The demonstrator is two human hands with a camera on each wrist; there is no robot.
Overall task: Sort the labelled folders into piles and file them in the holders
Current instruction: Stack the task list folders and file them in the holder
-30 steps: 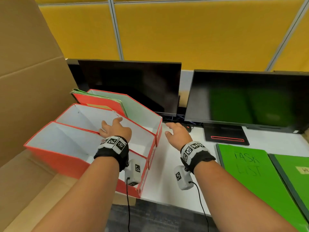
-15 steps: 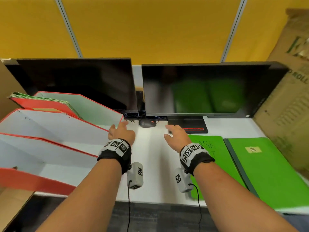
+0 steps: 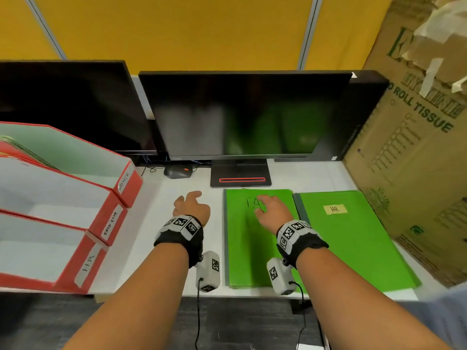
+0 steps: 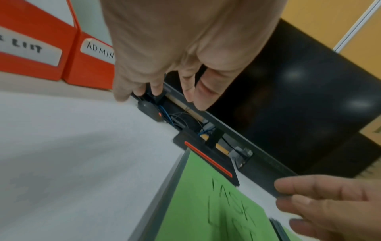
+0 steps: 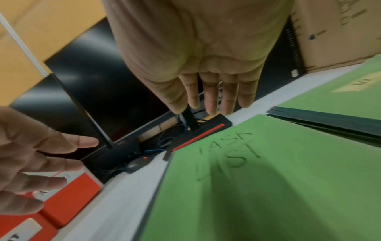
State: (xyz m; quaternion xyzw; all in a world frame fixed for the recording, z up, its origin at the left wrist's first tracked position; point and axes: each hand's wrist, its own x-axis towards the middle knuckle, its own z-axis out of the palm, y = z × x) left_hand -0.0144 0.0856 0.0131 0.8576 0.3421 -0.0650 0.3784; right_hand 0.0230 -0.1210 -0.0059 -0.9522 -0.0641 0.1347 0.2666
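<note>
A pile of green folders marked TASK LIST (image 3: 249, 248) (image 5: 257, 187) (image 4: 218, 210) lies flat on the white desk (image 3: 161, 238). To its right lies another green pile labelled HR (image 3: 353, 238) (image 5: 340, 91). My right hand (image 3: 271, 210) (image 5: 208, 97) hovers over the TASK LIST pile, fingers straight, holding nothing. My left hand (image 3: 190, 207) (image 4: 164, 84) hangs above the bare desk left of that pile, fingers relaxed and empty. Three red holders stand at the left, labelled ADMIN (image 3: 126, 183) (image 4: 90, 68), TASK LIST (image 3: 111, 223) and HR (image 3: 87, 263). The ADMIN holder has folders in it.
Two dark monitors (image 3: 242, 114) stand along the back, one stand base (image 3: 240, 176) touching the TASK LIST pile's far edge. A mouse (image 3: 177, 171) and cables lie behind. A tall cardboard box (image 3: 414, 147) walls the right side. The desk's front edge is near my wrists.
The view has swung right, from the holders to the green piles. Both hands moved right; my right hand now hovers over the TASK LIST pile and my left has left the holders.
</note>
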